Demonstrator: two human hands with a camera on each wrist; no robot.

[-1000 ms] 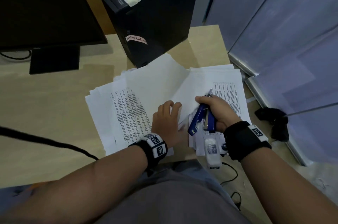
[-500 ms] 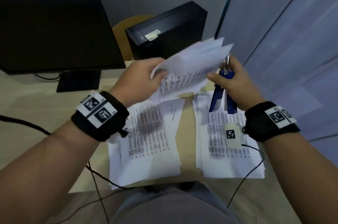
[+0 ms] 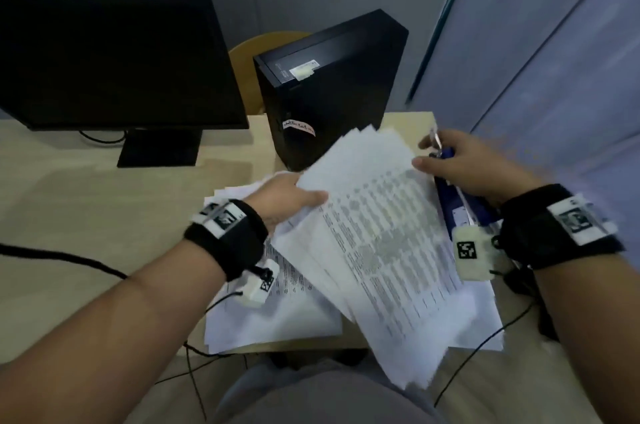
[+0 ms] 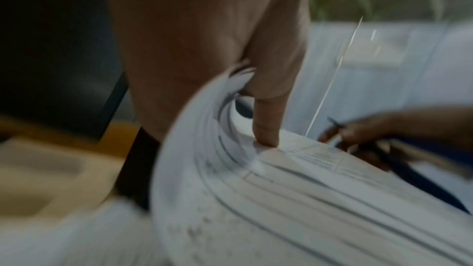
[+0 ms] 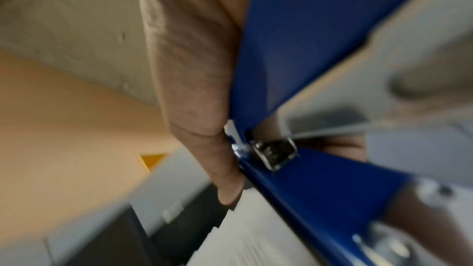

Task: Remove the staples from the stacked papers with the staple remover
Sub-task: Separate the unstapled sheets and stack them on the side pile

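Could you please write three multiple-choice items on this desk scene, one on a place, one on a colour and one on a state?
1. Where is the computer tower?
A. right of the monitor
B. left of the monitor
C. on the floor

2. What colour is the staple remover?
A. red
B. blue
C. green

3. How is the bundle of papers held?
A. lying flat, untouched
B. lifted, gripped by the left hand
C. rolled into a tube

Answers: 1 A, the tower stands on the desk beside the screen's right edge; 2 B, blue handles show in the right hand; 3 B, the left thumb clamps the raised sheets.
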